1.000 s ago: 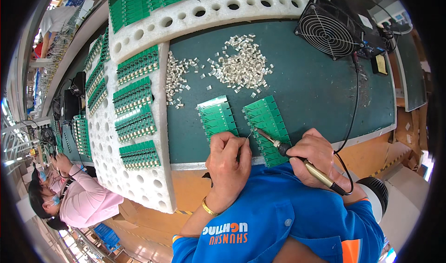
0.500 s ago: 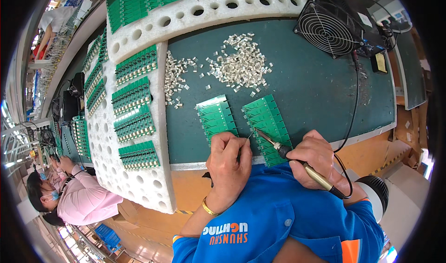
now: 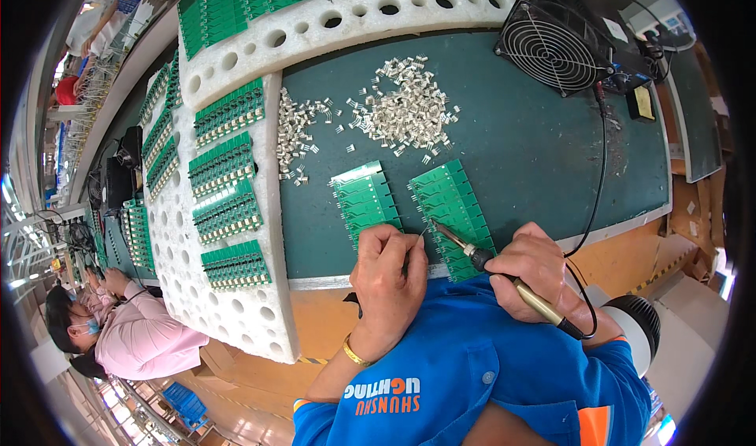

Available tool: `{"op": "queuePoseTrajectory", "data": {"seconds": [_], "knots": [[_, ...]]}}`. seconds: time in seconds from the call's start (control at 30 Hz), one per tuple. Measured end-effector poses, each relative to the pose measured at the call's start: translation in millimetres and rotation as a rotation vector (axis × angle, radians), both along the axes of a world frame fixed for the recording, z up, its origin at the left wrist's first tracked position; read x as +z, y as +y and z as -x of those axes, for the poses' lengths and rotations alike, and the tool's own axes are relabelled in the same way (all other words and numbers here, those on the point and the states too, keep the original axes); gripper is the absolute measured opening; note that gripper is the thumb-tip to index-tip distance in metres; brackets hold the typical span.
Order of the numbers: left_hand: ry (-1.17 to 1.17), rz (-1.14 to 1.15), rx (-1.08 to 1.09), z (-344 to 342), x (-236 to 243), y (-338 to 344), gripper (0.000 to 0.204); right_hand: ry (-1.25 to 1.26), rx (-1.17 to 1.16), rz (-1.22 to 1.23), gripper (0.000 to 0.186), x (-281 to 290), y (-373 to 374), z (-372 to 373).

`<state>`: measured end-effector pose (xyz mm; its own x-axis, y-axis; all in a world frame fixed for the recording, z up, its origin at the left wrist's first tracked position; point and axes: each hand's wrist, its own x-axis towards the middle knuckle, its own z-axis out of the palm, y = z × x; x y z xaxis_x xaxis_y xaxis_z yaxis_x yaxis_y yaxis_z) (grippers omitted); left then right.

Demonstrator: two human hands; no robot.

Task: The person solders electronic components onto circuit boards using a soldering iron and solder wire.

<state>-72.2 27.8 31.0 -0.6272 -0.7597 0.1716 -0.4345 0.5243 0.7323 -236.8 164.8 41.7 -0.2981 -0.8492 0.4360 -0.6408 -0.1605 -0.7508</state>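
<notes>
My right hand (image 3: 537, 274) is closed around the handle of a soldering iron (image 3: 482, 258), whose tip touches or nearly touches the right-hand green circuit board (image 3: 457, 202). In my left hand (image 3: 389, 276) a thin wire, likely solder (image 3: 426, 229), is pinched between thumb and finger, its end close to the iron's tip. A second green circuit board (image 3: 365, 194) lies just left of the first, partly behind my left fingers. Both boards lie on the dark green bench top near its front edge.
Small white connectors (image 3: 409, 107) lie in loose heaps beyond the boards. White foam trays (image 3: 272, 304) with populated boards (image 3: 236, 265) stand left and at the back. A fan (image 3: 555, 52) sits back right. The iron's cord (image 3: 602, 170) crosses the right side. A co-worker in pink (image 3: 150, 336) sits left.
Almost nothing differs: both hands, the iron and the wire hold nearly the same place over the right-hand board. The view has shifted very slightly.
</notes>
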Motion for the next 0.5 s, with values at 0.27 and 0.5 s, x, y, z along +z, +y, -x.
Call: {"op": "queuePoseTrajectory", "data": {"seconds": [0.27, 0.5], "knots": [[0.006, -0.001, 0.008, 0.0, -1.8, 0.1, 0.007, -0.005, -0.006, -0.003, 0.026, 0.1, 0.2, -0.6], [-0.005, 0.012, 0.002, 1.7, -1.0, 0.0, 0.007, -0.002, -0.004, -0.010, 0.025, 0.7, 0.2, -0.1]]}}
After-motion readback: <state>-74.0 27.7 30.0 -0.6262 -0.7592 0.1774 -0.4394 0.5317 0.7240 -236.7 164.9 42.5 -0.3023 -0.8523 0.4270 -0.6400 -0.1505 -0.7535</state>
